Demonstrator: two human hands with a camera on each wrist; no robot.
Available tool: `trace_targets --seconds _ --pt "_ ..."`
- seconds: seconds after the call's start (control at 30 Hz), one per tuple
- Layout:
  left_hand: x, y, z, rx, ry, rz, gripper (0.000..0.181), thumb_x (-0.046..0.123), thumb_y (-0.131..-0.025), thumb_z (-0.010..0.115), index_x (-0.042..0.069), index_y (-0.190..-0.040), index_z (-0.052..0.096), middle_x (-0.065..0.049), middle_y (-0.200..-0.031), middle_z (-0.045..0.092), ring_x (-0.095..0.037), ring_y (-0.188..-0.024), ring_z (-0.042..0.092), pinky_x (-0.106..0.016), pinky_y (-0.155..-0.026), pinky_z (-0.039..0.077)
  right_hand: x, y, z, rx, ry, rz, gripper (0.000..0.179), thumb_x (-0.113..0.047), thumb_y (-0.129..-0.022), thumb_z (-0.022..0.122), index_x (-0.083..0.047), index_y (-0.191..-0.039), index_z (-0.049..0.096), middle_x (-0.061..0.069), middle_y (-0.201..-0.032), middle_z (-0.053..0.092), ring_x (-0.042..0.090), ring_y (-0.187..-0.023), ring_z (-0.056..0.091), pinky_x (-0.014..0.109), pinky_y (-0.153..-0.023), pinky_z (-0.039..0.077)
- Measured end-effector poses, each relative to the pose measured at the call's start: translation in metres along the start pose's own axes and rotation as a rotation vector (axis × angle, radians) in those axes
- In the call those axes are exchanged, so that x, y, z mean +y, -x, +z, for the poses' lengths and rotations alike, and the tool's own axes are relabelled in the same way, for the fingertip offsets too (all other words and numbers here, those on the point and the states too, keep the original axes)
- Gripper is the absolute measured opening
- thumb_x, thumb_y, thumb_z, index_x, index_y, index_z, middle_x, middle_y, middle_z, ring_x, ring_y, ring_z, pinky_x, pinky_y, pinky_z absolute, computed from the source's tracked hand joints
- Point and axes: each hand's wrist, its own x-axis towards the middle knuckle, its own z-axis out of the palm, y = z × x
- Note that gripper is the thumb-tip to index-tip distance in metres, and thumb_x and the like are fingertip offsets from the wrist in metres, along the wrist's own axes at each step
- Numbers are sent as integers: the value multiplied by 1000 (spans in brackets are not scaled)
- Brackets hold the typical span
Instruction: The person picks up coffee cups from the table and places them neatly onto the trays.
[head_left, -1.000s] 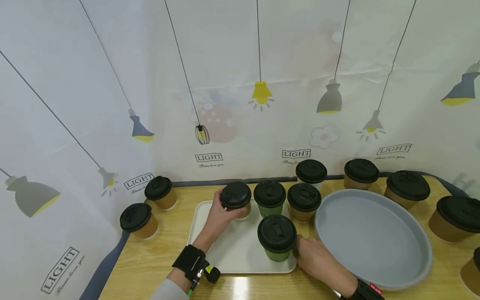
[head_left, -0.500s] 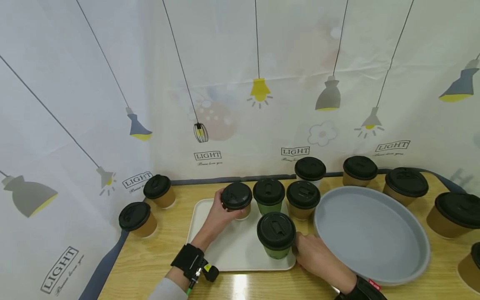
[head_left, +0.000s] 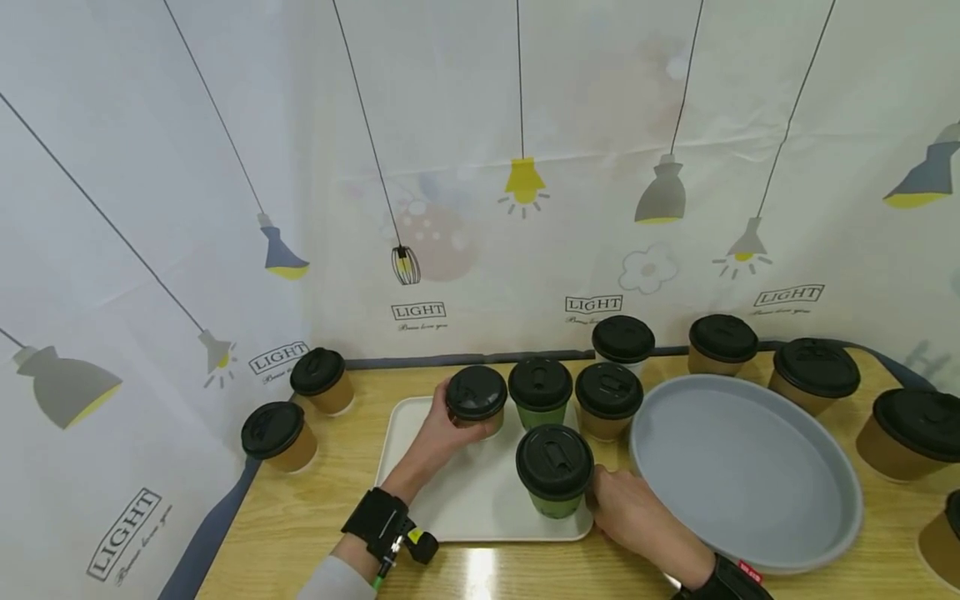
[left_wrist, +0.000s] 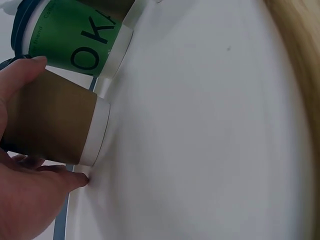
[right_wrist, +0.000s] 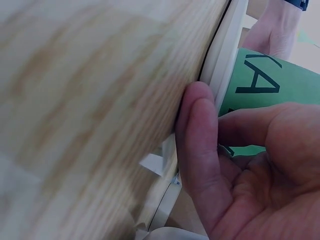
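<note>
My left hand (head_left: 441,435) holds a brown paper cup (left_wrist: 57,117) by its sides on the white tray (head_left: 465,517). The cup's black lid (head_left: 477,392) faces up. A green cup (head_left: 538,392) stands just right of it, a brown cup (head_left: 604,402) at the tray's far right corner. Another green cup (head_left: 553,471) stands near the tray's front right corner. Beside that one, my right hand (head_left: 628,510) has its fingers curled at the tray's right rim, thumb (right_wrist: 245,125) on the inner side in front of the green cup. Part of this grip is hidden.
A round grey tray (head_left: 742,467) lies to the right on the wooden table (head_left: 262,542). Several lidded cups stand round it, including a brown cup (head_left: 907,433). Two brown cups, a front one (head_left: 279,437) and a back one (head_left: 322,382), stand at the left edge.
My left hand and its brown cup have shifted slightly right, toward the back green cup. The right hand stays at the tray's rim. The head view has swayed a little.
</note>
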Motion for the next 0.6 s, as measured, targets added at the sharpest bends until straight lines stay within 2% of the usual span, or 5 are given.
trace_targets --seconds 0.1,0.2,0.33,0.47,0.6 --pt "1 3 -4 -34 -8 -19 115 15 -80 87 11 -165 10 -15 -165 31 -35 -154 25 -53 -123 24 0 0 0 0 -7 -5 19 -3 -97 62 -10 -80 56 -2 -57 51 17 -52 51 37 -52 46" --pt "3 5 -9 -53 -59 -21 122 20 -80 89 13 -167 4 -13 -171 17 -35 -158 12 -53 -125 18 0 0 0 4 -8 -4 20 -3 -97 61 -10 -79 56 -1 -57 51 17 -52 51 36 -52 46" --pt "6 8 -17 -67 -113 -1 124 24 -81 90 21 -168 1 -9 -174 5 -31 -159 5 -56 -125 15 0 0 0 7 -8 0 21 -3 -96 61 -10 -78 55 -2 -56 50 17 -52 51 36 -52 46" --pt "7 13 -25 -82 -128 21 122 26 -84 88 26 -167 -1 -7 -174 2 -30 -159 1 -59 -124 14 0 0 1 6 -14 -1 21 -4 -97 61 -11 -79 56 -2 -56 50 16 -52 51 36 -52 46" --pt "10 19 -34 -85 -115 49 116 32 -89 83 22 -168 -3 -8 -174 -1 -31 -159 -1 -58 -124 14 0 0 1 13 -3 -12 19 -5 -98 61 -11 -80 56 -2 -57 50 17 -53 52 37 -53 46"
